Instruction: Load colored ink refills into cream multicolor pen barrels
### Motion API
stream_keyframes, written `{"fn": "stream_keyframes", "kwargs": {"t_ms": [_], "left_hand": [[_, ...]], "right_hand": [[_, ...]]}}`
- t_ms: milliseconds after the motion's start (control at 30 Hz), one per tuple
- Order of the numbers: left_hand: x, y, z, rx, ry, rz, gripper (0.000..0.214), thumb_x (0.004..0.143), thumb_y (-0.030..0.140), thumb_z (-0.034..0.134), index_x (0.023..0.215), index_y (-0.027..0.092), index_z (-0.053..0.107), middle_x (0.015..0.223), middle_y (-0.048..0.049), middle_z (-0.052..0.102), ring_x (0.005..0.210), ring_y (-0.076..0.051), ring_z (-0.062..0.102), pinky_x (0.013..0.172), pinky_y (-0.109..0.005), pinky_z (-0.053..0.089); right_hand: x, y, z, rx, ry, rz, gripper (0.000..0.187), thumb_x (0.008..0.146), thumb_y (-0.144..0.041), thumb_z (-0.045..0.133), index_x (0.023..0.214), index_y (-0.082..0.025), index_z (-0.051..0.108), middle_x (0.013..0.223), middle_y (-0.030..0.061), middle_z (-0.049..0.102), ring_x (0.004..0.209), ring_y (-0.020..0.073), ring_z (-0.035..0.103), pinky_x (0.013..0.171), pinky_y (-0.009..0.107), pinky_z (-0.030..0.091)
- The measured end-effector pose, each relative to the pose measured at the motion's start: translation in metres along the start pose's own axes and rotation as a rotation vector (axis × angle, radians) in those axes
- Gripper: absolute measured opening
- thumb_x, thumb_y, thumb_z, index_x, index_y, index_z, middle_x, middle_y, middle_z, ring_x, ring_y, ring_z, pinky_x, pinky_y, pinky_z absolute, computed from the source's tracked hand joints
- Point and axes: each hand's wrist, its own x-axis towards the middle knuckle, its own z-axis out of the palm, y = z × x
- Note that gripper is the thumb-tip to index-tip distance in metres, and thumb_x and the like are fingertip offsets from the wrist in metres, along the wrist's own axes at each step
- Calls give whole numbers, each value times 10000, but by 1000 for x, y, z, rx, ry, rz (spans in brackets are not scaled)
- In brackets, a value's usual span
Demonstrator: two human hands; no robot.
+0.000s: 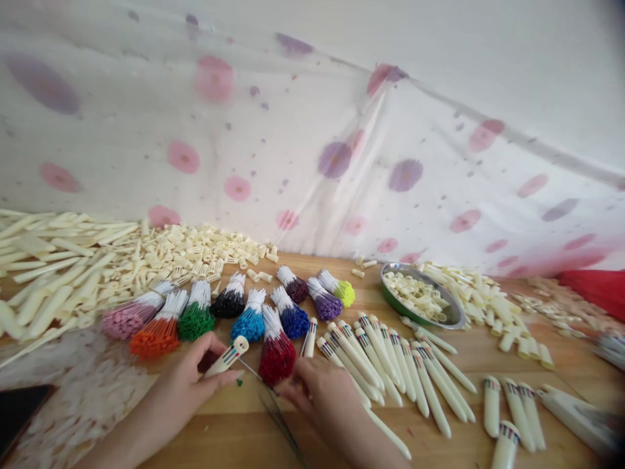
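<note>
One pen barrel (221, 365) held in my left grip (188, 378), long axis toward tabletop's (229, 426) far-right corner; right grip (325, 385) pinches thin rod (252, 370), spanning between.

The left hand (195, 381) is left of the dark red bundle (277, 352), thumb and fingers bent into a pinch, its bare left forearm (134, 426) slanting inward. The right hand (325, 387) lies at the bundle's near right, back upward, fingers curled, its right forearm (368, 436) bare too.
</note>
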Motion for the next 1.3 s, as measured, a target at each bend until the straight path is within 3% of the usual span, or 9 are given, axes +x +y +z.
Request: {"fn": "stream_keyframes", "kwargs": {"t_ms": [133, 267, 433, 533, 667, 900, 1067, 1200, 1300], "left_hand": [[-3, 4, 4, 4, -27, 21, 231, 696, 436, 643, 732, 225, 556, 682, 37, 609, 663, -182, 566, 597, -233, 428], [-4, 8, 7, 3, -26, 30, 218, 698, 427, 635, 718, 229, 545, 639, 50, 570, 634, -172, 541, 584, -227, 416], [-3, 8, 7, -10, -34, 38, 195, 704, 397, 636, 747, 228, 549, 681, 43, 587, 660, -174, 550, 607, -233, 424], [-6, 9, 8, -33, -39, 54, 191, 721, 393, 626, 760, 225, 543, 686, 39, 587, 670, -175, 547, 617, -241, 429], [-8, 13, 10, -68, -87, 40, 195, 730, 396, 612, 755, 220, 532, 690, 31, 590, 679, -183, 548, 629, -253, 426], [-11, 14, 22, -74, -167, 1, 198, 751, 393, 582, 763, 213, 499, 700, 35, 552, 692, -175, 516, 641, -253, 397], [-14, 13, 34, -174, -225, -27, 184, 738, 368, 581, 763, 212, 487, 705, 43, 557, 707, -171, 524, 654, -246, 393], [-13, 11, 31, -167, -212, 7, 201, 760, 399, 563, 772, 214, 487, 702, 46, 535, 694, -163, 509, 642, -242, 390], [-12, 12, 23, -129, -153, 39, 192, 800, 410, 515, 803, 219, 495, 676, 52, 506, 667, -156, 490, 624, -237, 389]], "right_hand": [[19, 20, -12, 11, 183, 120, 179, 906, -261, 457, 783, -193, 567, 753, 13, 663, 701, 148, 616, 597, 215, 373], [47, 25, -15, -46, 164, 192, 229, 951, -235, 330, 875, -170, 536, 815, 68, 673, 747, 188, 638, 593, 244, 373], [74, 20, -12, -72, 39, 204, 280, 955, -335, 336, 976, -135, 531, 812, 105, 667, 789, 243, 645, 666, 326, 435], [86, 26, -13, -33, -50, 222, 276, 946, -330, 396, 1051, -120, 542, 921, 89, 642, 831, 212, 624, 747, 392, 469], [100, 45, -18, 126, -193, 219, 270, 895, -318, 522, 1106, -152, 544, 1093, 66, 576, 915, 189, 589, 781, 393, 496], [115, 65, -13, 486, -373, 252, 270, 898, -300, 518, 1128, -159, 532, 1111, 72, 567, 907, 188, 591, 760, 379, 507], [105, 62, -7, 738, -328, 167, 245, 897, -307, 520, 1073, -141, 554, 1035, 59, 594, 853, 172, 603, 731, 363, 510], [67, 63, -21, 947, -233, 31, 252, 875, -339, 512, 757, -130, 591, 770, 24, 630, 767, 140, 605, 790, 315, 467], [32, 60, -36, 1104, -268, -61, 321, 833, -427, 497, 679, -153, 561, 661, 13, 625, 650, 128, 604, 677, 270, 481]]}}
